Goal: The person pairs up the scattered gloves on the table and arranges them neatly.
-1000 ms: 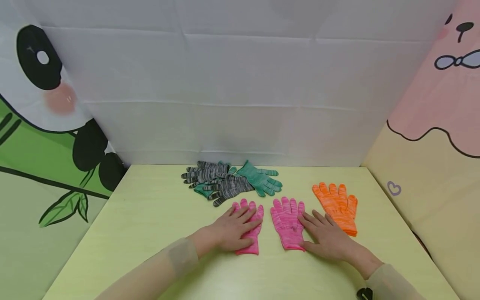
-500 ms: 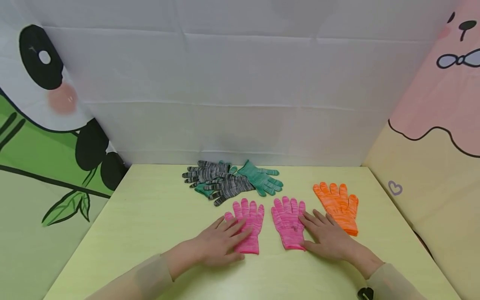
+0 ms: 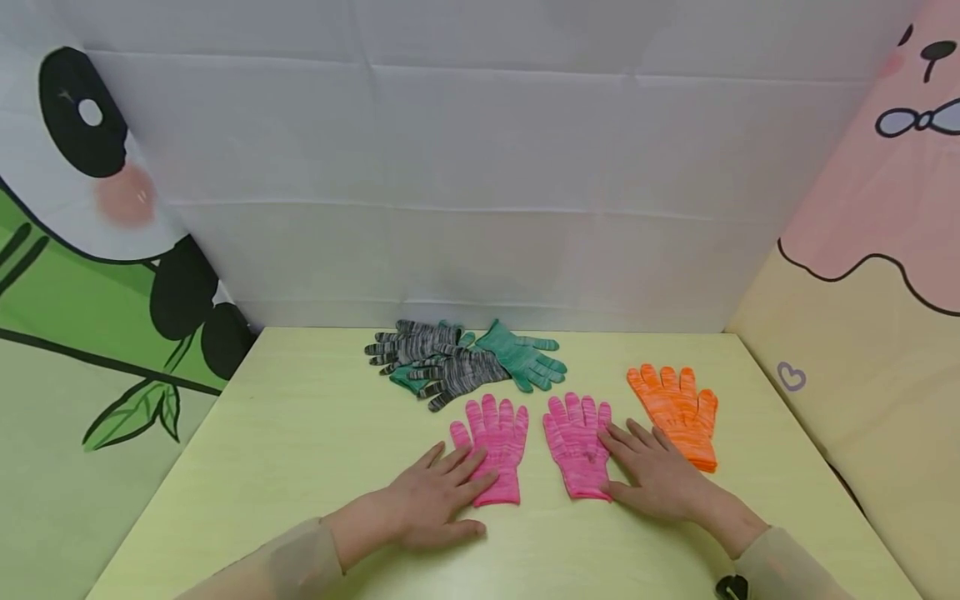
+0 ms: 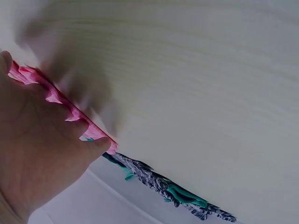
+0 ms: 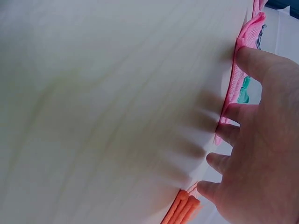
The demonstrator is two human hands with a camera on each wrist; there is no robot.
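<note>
Two pink knitted gloves lie flat side by side with fingers pointing away. My left hand [image 3: 431, 504], fingers spread, overlaps the left edge of the left pink glove [image 3: 501, 446]; its thumb lies below the cuff. At the right edge of the other pink glove [image 3: 576, 446], my right hand [image 3: 663, 482] has its fingertips and thumb right at the fabric. The right wrist view also shows that thumb against the pink glove [image 5: 238, 70]. Just beyond my right hand lies an orange glove [image 3: 678, 417]. Neither hand grips anything.
Behind the pink gloves is a loose pile of grey-black striped gloves [image 3: 468, 377] and green gloves [image 3: 525, 358]. They lie on a pale yellow table [image 3: 315, 433]. A white sheet [image 3: 487, 183] stands along the back, with printed cartoon panels on both sides.
My left hand has slid left and toward me from the middle of the left pink glove, uncovering its fingers and most of its palm. My right hand has stayed in place.
</note>
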